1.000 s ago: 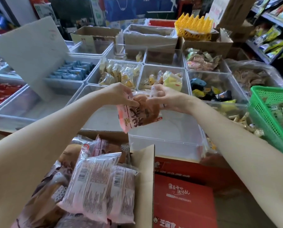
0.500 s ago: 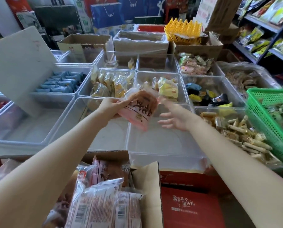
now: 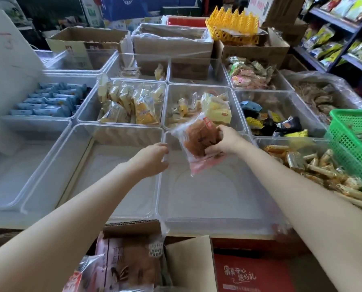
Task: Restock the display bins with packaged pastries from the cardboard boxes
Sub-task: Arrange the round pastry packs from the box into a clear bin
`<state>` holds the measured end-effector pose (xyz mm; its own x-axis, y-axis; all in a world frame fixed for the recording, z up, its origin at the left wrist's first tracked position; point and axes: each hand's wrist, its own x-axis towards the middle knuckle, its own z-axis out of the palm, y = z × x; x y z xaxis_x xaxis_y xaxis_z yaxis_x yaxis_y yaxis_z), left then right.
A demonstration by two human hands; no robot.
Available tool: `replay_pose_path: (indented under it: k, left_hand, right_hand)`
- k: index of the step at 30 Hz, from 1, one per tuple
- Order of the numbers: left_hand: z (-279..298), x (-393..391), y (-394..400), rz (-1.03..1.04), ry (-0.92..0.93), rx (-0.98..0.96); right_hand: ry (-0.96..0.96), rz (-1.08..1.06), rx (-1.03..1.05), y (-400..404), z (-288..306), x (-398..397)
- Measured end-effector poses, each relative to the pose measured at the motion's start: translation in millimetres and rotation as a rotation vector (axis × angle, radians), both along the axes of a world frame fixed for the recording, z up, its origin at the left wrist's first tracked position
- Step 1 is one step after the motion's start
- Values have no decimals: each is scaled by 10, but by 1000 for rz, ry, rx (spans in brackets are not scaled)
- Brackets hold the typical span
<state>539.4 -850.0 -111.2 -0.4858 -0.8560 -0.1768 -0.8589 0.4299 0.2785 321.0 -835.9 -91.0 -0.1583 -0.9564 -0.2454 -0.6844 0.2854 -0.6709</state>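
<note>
Pastry: brown bun in clear pink-edged plastic wrapper (image 3: pixel 199 144), held above empty clear plastic bin (image 3: pixel 215 216), near-centre.
Right hand (image 3: pixel 226 141): fingers curled, clamped on the wrapper's right side.
Left hand (image 3: pixel 152 160): fingers loosely apart, holding nothing.
Handling: likely light, soft, crushable, slippery film; grip wrapper edge.
Supply: open cardboard box (image 3: pixel 188 264), near.

Cardboard box (image 3: pixel 188 264) of pastry packets (image 3: pixel 131 262) sits in front of two front bins (image 3: pixel 218 220) — stocked bins (image 3: pixel 123 102) behind, basket (image 3: pixel 352 144) at right.

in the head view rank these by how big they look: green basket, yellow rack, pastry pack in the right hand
1. green basket, though cropped and nearer
2. yellow rack, farther back
3. pastry pack, gripped by the right hand
</note>
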Motion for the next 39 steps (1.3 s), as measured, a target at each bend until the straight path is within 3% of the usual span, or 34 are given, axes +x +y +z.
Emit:
replay_pose_path:
  k: [2,4,9,13,20,23,27,32,36,39]
  left_hand:
    - [-128,-18,-24,-42,-85,-38]
    - [-233,-10,-63,-67,-146,-62]
    - [-397,-6,-153,-79,-172,-104]
    - [-416,-52,-147,-59,-161,-156]
    - [-407,-51,-109,-54,-153,-163]
    - [-405,-46,-110,-57,-164,-152]
    - [-408,-56,-91,-61,-202,-122]
    - [-132,31,14,-161,-274,-97]
    - [247,177,284,-149,-162,10]
    - [453,341,559,-164,-172,97]
  right_hand:
    - [322,150,104,-93,-105,-28]
    - [488,276,165,-187,-249,12]
    - [713,446,181,-369,-576,190]
    - [833,491,47,-500,-847,314]
    - [560,292,-288,-524,-1115,290]
    - [397,91,-302,-511,-1044,95]
    - [365,-8,-176,-366,-956,-142]
    - [410,198,36,18,-720,-101]
    - [356,317,-103,305,-351,208]
    - [311,523,-184,570,-90,606]
